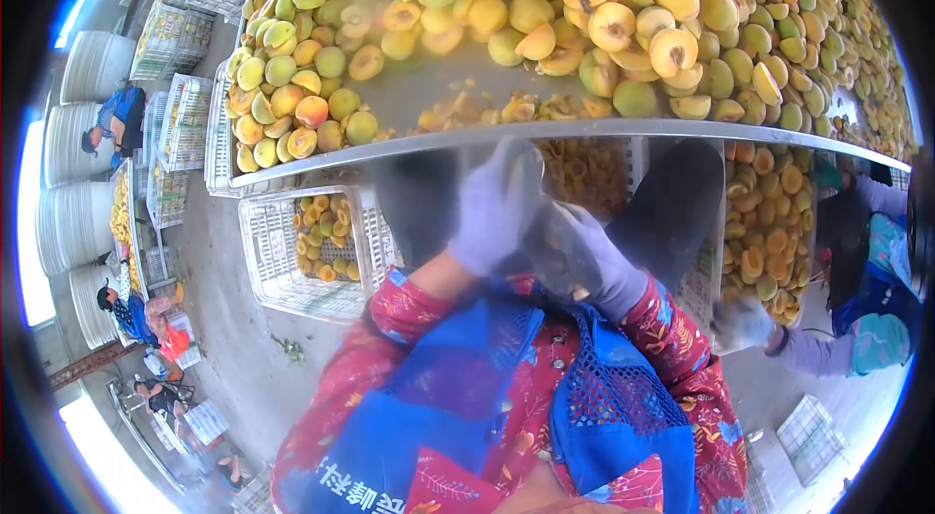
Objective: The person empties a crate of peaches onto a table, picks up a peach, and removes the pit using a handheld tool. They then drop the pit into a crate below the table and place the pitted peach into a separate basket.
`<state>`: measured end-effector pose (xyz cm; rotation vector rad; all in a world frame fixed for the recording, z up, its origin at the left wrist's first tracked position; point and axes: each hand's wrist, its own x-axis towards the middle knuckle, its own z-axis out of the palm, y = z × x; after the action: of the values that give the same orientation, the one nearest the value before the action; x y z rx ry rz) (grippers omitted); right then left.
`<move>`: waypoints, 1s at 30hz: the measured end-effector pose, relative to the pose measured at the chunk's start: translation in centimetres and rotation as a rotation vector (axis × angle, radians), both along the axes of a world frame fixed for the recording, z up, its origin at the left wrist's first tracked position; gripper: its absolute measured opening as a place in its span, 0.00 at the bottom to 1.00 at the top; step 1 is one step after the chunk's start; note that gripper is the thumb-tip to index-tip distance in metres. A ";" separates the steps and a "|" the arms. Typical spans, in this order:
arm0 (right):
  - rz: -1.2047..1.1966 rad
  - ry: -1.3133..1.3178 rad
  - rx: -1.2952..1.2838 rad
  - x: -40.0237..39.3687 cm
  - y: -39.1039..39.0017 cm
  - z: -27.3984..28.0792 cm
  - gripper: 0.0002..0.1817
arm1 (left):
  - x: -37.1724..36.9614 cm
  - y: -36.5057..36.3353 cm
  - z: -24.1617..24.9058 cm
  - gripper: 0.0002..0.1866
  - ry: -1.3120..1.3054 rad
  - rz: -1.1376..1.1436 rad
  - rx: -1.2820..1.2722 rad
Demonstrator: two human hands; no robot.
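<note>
My left hand (487, 207), in a lavender work glove with grey-coated fingers, is raised in front of my chest, just below the metal table edge (623, 130). Close beside it is my right hand (606, 266), in a matching glove. Dark grey, motion-smeared fingers meet between the two hands, and whether they grip anything is hidden by the blur. No fruit shows in either hand. Beyond the edge lies a heap of yellow-green, peach-like fruit (612, 25), many pieces cut in half, some with the stone showing.
A white crate (261, 266) with fruit halves stands on the floor at left. Below the table are more halves (584, 168) between my knees and a filled crate (769, 222) at right. A co-worker's gloved hand (745, 324) is near it. Stacked crates (175, 37) and seated people are far left.
</note>
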<state>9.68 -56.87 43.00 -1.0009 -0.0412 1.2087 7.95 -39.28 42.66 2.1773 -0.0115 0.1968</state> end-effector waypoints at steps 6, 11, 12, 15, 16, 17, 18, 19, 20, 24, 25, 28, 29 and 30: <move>-0.033 -0.091 0.090 -0.3 0.1 -1.2 0.13 | -0.4 1.0 -6.4 0.23 -0.158 -0.184 0.122; -0.111 0.517 0.161 -0.5 0.3 -1.6 0.19 | 1.7 1.2 -3.0 0.16 0.009 -0.414 -0.343; -0.133 0.399 0.066 -0.5 0.7 -1.7 0.21 | 1.9 1.1 -3.3 0.15 0.011 -0.416 -0.399; -0.022 0.072 -0.186 0.0 1.0 0.3 0.19 | 1.3 0.3 -4.2 0.13 0.043 -0.251 -0.272; -0.009 -0.031 -0.256 0.0 1.2 0.4 0.18 | 1.3 0.2 -4.4 0.13 0.034 -0.212 -0.195; -0.034 -0.419 -0.330 -0.4 1.1 -0.9 0.18 | 1.5 0.2 -4.6 0.12 -0.002 -0.200 -0.066; -0.057 -0.809 -0.398 -1.1 1.0 -3.3 0.17 | 1.5 0.2 -4.8 0.12 0.009 -0.176 -0.052; -0.079 -1.203 -0.458 -1.2 1.2 -3.8 0.17 | 1.4 0.1 -5.1 0.12 0.020 -0.153 -0.038; -0.004 -1.383 -0.502 -1.2 1.1 -4.0 0.15 | 1.2 0.1 -5.6 0.12 0.079 -0.119 -0.140; 0.229 -1.466 -0.696 -0.9 1.2 -3.5 0.11 | 1.1 0.8 -7.3 0.13 -0.091 -0.081 0.337; 0.264 -1.322 -0.743 -1.0 1.4 -3.4 0.10 | 0.6 1.3 -7.8 0.16 -0.009 -0.075 0.290; 0.141 -1.316 -0.795 -1.0 1.1 -3.2 0.14 | 0.0 4.4 -5.9 0.30 0.077 -0.075 0.178; 0.096 -1.475 -0.778 -1.1 0.5 -3.7 0.13 | -0.2 5.5 -3.7 0.34 0.013 -0.089 0.158; 0.043 -1.646 -0.755 -0.5 -0.1 -4.5 0.11 | -1.1 6.7 -2.1 0.28 0.166 0.094 0.027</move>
<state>9.18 -56.99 38.45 -2.4277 -0.9385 0.0887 6.89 -32.56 40.57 2.2163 0.1830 0.0693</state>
